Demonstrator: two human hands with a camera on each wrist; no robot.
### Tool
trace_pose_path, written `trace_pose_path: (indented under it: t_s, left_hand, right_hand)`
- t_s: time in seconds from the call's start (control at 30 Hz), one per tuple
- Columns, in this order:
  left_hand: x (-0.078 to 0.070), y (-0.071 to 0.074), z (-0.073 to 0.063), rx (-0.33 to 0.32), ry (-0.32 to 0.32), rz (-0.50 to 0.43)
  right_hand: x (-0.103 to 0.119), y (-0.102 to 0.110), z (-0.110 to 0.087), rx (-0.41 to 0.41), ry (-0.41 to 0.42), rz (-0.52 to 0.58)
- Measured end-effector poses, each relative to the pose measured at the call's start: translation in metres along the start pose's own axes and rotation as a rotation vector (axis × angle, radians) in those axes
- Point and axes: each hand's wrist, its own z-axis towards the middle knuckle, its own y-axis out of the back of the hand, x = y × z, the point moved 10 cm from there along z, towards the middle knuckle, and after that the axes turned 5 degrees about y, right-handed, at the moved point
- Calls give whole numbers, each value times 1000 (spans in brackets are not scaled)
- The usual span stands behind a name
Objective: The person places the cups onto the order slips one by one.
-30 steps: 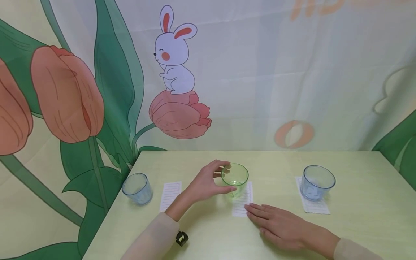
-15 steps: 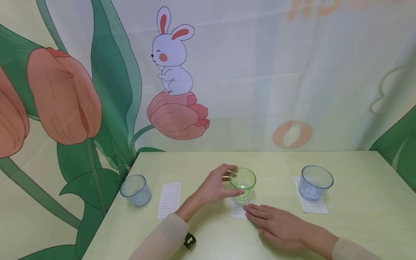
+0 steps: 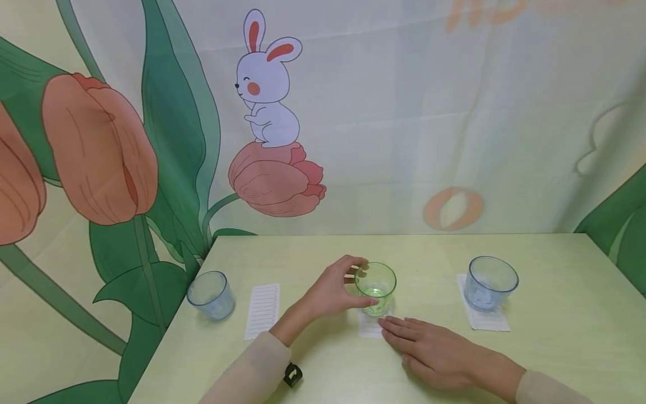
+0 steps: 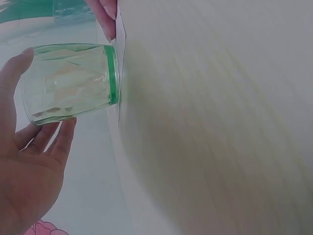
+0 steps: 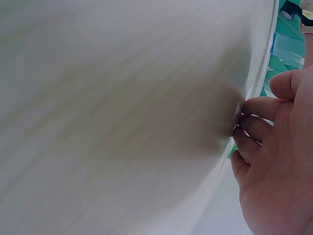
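Observation:
My left hand (image 3: 330,289) grips a green glass cup (image 3: 375,289) by its side, thumb in front and fingers behind. In the left wrist view the cup (image 4: 71,81) stands with its base right at the table surface, over a lined paper slip (image 3: 370,328). Only the near part of that slip shows below the cup. Palm down, my right hand (image 3: 436,350) lies on the table with its fingers straight, fingertips at the slip's near right edge. The right wrist view shows this hand's fingertips (image 5: 239,129) down at the table surface.
A blue glass cup (image 3: 211,295) stands near the table's left edge, beside a second lined slip (image 3: 262,311). Another blue cup (image 3: 490,283) sits on a third slip (image 3: 489,322) at the right. Behind the table hangs a printed curtain (image 3: 368,129).
My left hand has shifted the green cup slightly right and toward me, so it covers more of the slip. In the last half second it barely moves. The right hand stays put.

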Motion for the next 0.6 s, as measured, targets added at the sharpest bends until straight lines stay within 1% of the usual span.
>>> trace_pose_path:
  t_s: [0.3, 0.6]
  left_hand:
    - [3, -2, 0, 15, 2, 14]
    - [-1, -2, -1, 16, -1, 31]
  right_hand:
    - [-1, -1, 0, 6, -6, 4]
    - [-3, 0, -1, -6, -10, 17]
